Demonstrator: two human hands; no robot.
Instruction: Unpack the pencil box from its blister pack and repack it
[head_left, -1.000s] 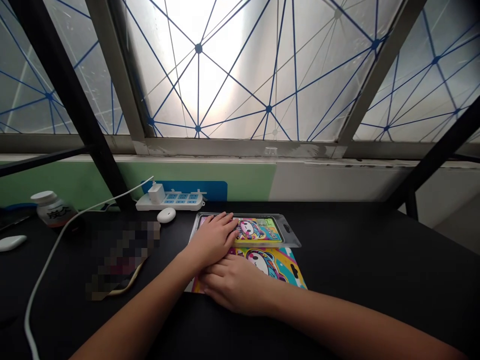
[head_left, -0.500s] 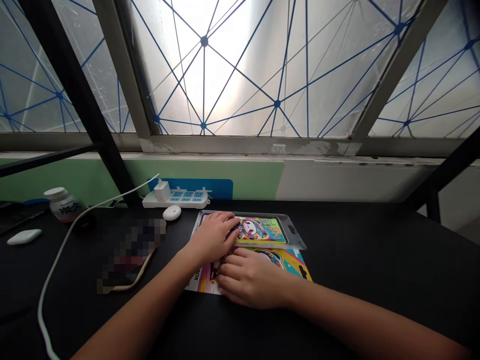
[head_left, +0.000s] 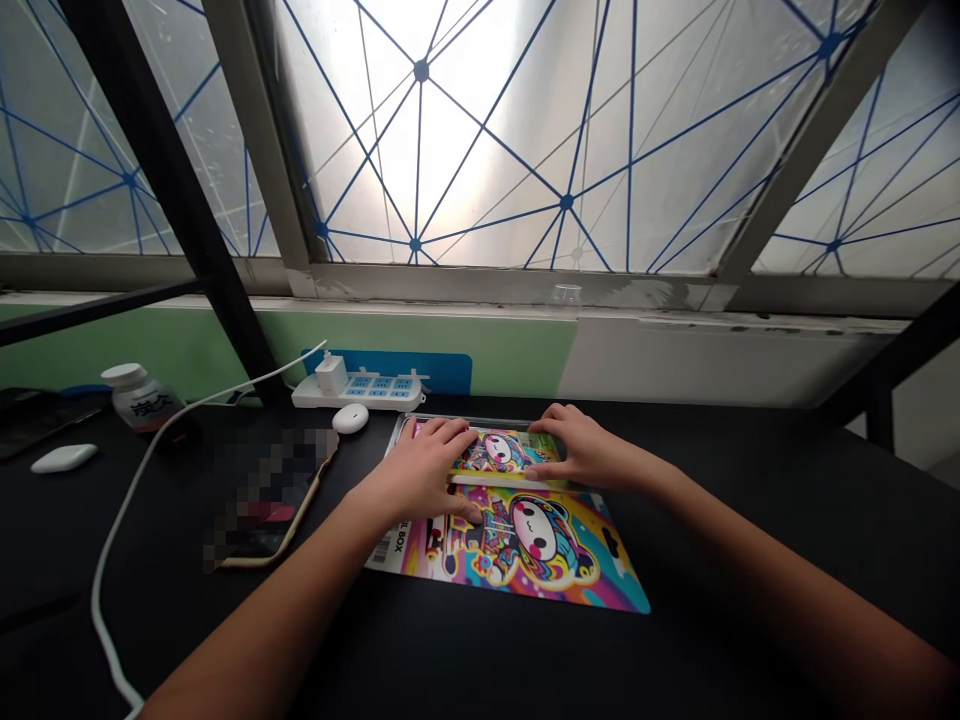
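The left hand [head_left: 427, 470] and right hand [head_left: 589, 450] lie with fingers spread flat on the clear plastic pack [head_left: 499, 452], pressing and not gripping it. The pack sits at the far edge of the bright printed card [head_left: 540, 550] on the black tabletop [head_left: 750, 520], and held so loosely it could skid over the glossy card. A phone [head_left: 262, 500], a white cable [head_left: 136, 475] and a small white case [head_left: 350, 418] lie near on the left, and a power strip [head_left: 367, 392] just behind would block any push forward.

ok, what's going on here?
A person at a black desk has both hands on a clear blister pack with a colourful insert. The left hand lies over its left end, the right hand over its right. A colourful printed card lies flat just nearer the person.
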